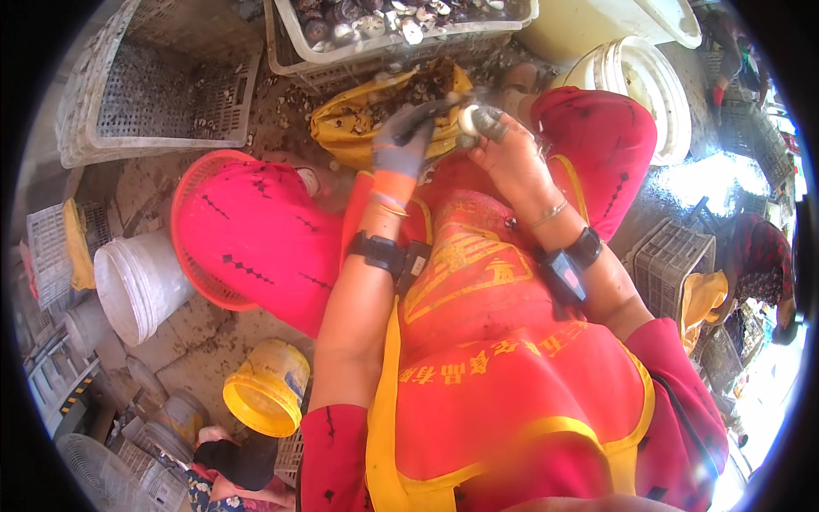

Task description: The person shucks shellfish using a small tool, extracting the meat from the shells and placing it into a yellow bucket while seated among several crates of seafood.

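Observation:
My left hand [403, 143], in a grey glove with an orange cuff, is closed over the yellow sack. A dark, thin shape shows at its fingertips, too blurred to name. My right hand [510, 158] has dark covers on its fingertips and pinches a small round white piece [468, 120] close to the left fingers. Below both hands lies a yellow sack [341, 147], its mouth open on dark and pale scraps. Beyond it stands a pale crate [317, 53] of dark round pieces mixed with white ones.
An open plastic crate [171, 143] stands at the far left. White buckets [128, 294] are on both sides, and a yellow bucket [266, 388] is at the lower left. A red basket [189, 247] sits beside my left leg. Other people are at the right edge and lower left.

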`<act>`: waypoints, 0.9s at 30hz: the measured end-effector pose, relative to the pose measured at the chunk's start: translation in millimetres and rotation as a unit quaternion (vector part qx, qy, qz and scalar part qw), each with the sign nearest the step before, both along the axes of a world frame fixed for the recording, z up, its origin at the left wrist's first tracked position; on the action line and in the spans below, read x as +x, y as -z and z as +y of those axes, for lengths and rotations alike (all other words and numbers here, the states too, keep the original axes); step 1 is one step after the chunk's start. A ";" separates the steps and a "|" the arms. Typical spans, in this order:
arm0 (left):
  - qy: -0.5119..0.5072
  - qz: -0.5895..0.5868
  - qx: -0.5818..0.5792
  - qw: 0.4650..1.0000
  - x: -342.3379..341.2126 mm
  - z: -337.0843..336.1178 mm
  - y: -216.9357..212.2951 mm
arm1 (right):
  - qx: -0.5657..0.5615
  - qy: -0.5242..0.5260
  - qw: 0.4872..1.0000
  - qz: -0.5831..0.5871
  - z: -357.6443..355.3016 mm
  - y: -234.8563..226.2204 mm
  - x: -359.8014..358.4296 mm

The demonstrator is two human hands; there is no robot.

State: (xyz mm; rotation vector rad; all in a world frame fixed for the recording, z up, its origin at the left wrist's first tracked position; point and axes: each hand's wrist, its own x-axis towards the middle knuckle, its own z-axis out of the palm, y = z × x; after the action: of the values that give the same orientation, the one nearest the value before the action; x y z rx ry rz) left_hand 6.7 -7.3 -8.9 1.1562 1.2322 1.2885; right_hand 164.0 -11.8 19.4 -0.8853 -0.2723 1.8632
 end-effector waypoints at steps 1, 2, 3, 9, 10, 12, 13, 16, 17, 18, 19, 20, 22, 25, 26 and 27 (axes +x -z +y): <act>-0.012 -0.024 -0.018 0.999 -2.0 3.0 16.9 | 0.011 -0.001 0.996 -0.094 0.2 -10.7 -1.5; -0.024 -0.048 -0.037 0.998 -1.9 5.0 31.8 | 0.022 -0.002 0.982 -0.187 1.8 -16.0 -0.9; -0.027 -0.034 -0.003 0.999 1.4 3.0 13.6 | 0.037 -0.002 0.984 -0.173 2.8 -12.6 0.8; -0.014 0.068 0.075 0.995 -13.9 14.9 25.6 | 0.083 -0.002 0.974 -0.209 7.5 -7.1 -6.9; -0.011 0.053 0.080 0.995 -13.8 15.1 27.6 | 0.074 -0.007 0.977 -0.199 5.3 -7.7 -5.7; 0.039 0.308 0.282 0.908 -11.8 18.9 20.5 | 0.061 -0.017 0.981 -0.183 2.9 -1.9 0.2; 0.037 0.169 0.174 0.970 -8.9 13.9 12.0 | 0.060 -0.022 0.983 -0.171 5.3 7.5 3.9; 0.004 -0.064 -0.047 0.997 -17.1 7.7 19.6 | 0.064 -0.039 0.977 -0.201 4.3 -6.6 -1.9; -0.007 -0.011 -0.063 0.998 -18.2 9.1 20.9 | 0.077 -0.039 0.980 -0.181 5.4 -3.4 0.4; 0.021 0.092 0.033 0.995 -17.8 12.2 24.4 | 0.089 -0.036 0.982 -0.160 4.6 0.7 2.4; 0.048 0.193 0.128 0.972 -16.7 18.3 31.1 | 0.075 -0.030 0.988 -0.129 4.1 6.4 4.1; 0.075 0.290 0.220 0.928 -16.2 20.2 36.5 | 0.061 -0.023 0.993 -0.097 3.6 13.0 5.7; 0.060 0.097 0.084 0.990 -15.3 17.2 44.5 | 0.030 -0.010 0.999 -0.043 4.8 12.9 7.0; 0.058 0.070 0.077 0.993 -12.2 18.8 47.8 | -0.015 0.009 0.998 0.064 6.9 21.4 11.4; 0.056 0.104 0.112 0.987 -10.0 21.6 46.9 | -0.022 0.022 0.991 0.127 10.9 44.1 17.9; 0.064 0.203 0.192 0.958 -7.9 24.1 49.6 | -0.033 0.025 0.984 0.173 9.4 45.2 14.8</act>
State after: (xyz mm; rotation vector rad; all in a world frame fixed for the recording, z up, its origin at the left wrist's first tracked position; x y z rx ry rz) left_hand -1.2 16.8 -58.4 1.8227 1.1960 1.2614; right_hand 178.8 -2.4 -25.8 -0.5920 0.0267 1.9496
